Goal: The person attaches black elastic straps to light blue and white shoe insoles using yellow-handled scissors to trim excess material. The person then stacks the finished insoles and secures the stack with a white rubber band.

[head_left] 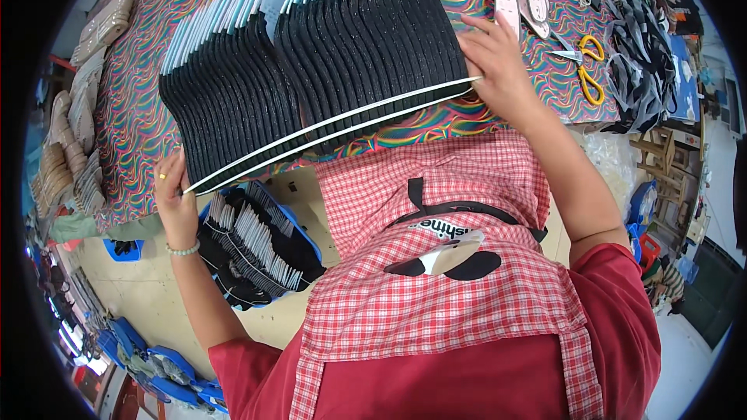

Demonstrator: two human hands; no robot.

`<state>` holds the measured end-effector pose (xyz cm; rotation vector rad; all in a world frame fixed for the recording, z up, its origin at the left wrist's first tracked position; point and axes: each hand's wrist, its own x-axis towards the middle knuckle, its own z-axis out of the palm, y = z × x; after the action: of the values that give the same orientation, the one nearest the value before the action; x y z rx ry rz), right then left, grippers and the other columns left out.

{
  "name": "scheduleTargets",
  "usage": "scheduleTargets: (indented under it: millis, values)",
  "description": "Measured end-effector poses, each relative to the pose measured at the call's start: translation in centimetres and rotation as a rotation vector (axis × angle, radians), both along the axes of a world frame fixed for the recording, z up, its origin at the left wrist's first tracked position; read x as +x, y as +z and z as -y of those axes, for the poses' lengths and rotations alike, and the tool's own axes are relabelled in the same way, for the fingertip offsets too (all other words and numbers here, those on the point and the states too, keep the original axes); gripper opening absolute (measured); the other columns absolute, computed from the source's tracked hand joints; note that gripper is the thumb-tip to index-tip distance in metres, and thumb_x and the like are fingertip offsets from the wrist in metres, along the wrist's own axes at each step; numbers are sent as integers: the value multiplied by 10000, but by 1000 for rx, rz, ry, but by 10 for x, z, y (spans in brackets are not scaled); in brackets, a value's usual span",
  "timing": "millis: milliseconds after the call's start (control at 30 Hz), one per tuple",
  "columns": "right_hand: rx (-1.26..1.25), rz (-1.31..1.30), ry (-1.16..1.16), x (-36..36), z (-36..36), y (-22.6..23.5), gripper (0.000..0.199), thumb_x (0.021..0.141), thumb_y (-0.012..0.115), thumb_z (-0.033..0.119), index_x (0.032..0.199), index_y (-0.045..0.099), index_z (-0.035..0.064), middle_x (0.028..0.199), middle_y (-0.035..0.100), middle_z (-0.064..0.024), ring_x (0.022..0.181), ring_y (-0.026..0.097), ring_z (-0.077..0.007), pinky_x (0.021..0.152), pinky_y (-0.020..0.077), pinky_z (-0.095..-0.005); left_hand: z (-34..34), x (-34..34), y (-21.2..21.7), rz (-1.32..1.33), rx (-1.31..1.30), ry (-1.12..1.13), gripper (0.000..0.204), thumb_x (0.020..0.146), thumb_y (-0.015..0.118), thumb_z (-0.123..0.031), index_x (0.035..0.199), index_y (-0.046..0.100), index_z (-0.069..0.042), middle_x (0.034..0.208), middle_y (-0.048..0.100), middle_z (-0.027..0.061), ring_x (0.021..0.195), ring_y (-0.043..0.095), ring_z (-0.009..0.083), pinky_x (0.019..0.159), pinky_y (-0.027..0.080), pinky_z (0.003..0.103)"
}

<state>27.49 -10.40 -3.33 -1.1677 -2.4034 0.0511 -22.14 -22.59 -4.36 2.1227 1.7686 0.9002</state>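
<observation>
Looking down through the head camera, I see my left hand (pixel 175 198) at the left middle of the frame, fingers closed on the near end of the long row of flat black shoe soles with pale blue backs (pixel 311 62). My right hand (pixel 498 62) sits at the upper right, palm and fingers pressed against the row's far end, gripping it. The row spans the upper centre, fanned upright on the table with the swirling rainbow-patterned cover (pixel 140 109). Yellow-handled scissors (pixel 587 70) lie just right of my right hand. A blue plastic crate of more black soles (pixel 257 245) stands below the table edge, near my left wrist. A red-and-white checked apron (pixel 436 280) fills the lower centre.
</observation>
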Motion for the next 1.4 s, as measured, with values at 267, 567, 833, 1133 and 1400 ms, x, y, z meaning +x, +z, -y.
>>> scheduleTargets:
  millis: [267, 567, 833, 1133, 1400]
  values:
    - [98, 146, -91, -11, -2, -11, 601, 677, 539, -73, 1268, 464, 8, 1204, 551, -84, 1203, 490, -240, 1130, 202, -478, -13, 38, 4, -477, 20, 251, 773, 651, 611, 82, 1383, 431, -91, 1281, 533, 109, 1170, 492, 310, 1008, 341, 428]
    - [-177, -148, 33, -17, -16, -10, 684, 729, 504, -80, 1392, 380, 34, 1237, 539, -153, 1175, 497, -294, 1103, 264, -455, -21, 24, 8, -296, -13, 39, 835, 637, 556, 168, 1425, 329, 12, 1406, 428, 201, 1245, 449, 356, 1059, 323, 395]
    - [-1042, -634, 26, -19, -69, 5, 280, 808, 563, -66, 1072, 579, 26, 946, 630, -21, 845, 595, -102, 747, 473, -236, -67, -17, 35, 729, -646, -43, 744, 676, 453, 190, 1401, 363, 49, 1345, 509, 143, 1241, 487, 188, 1045, 364, 292]
    - [-1278, -487, -163, -8, -92, 13, 142, 784, 574, -26, 889, 586, 70, 760, 594, 36, 632, 530, -44, 580, 408, -203, -104, -55, 55, 829, -836, -84, 354, 865, 650, -76, 1197, 558, 7, 1099, 663, 92, 820, 644, 89, 717, 521, 219]
    - [-1670, -1060, 196, 42, -83, 26, 774, 853, 605, 245, 1439, 206, -66, 1392, 423, -147, 1317, 377, -189, 1090, 296, -337, -84, -43, 40, 498, -547, 167, 403, 969, 491, -384, 1175, 596, -53, 948, 652, 69, 854, 632, 156, 742, 523, 283]
